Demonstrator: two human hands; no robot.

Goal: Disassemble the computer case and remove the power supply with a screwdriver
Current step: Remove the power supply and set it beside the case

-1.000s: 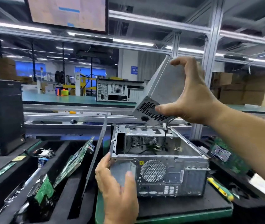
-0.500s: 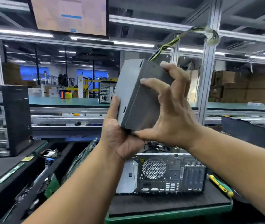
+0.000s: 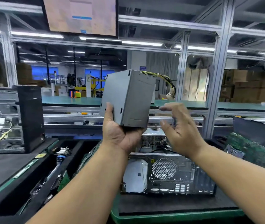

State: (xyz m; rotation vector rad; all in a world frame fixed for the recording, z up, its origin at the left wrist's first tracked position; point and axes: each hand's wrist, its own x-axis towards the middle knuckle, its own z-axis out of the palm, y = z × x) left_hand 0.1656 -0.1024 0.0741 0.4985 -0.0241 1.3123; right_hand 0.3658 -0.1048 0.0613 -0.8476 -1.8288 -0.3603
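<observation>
A grey metal power supply [image 3: 128, 97] is held up in the air above the bench, its yellow and black cable bundle [image 3: 165, 81] trailing off its top right. My left hand [image 3: 120, 135] grips its lower end from below, thumb up the left face. My right hand [image 3: 180, 128] hovers just to its right with fingers spread, apart from it. Below them the opened computer case [image 3: 169, 173] lies on a black mat, its rear panel with the round fan grille facing me.
A foam tray [image 3: 73, 152] at the left holds circuit boards and small parts. A black tower case [image 3: 30, 117] stands at far left. More green boards [image 3: 250, 149] lie at the right. The aluminium frame post [image 3: 216, 81] rises behind.
My right hand has let go of the power supply and drawn off to the right. The left hand now carries it alone, turned more upright, with the cables swung down.
</observation>
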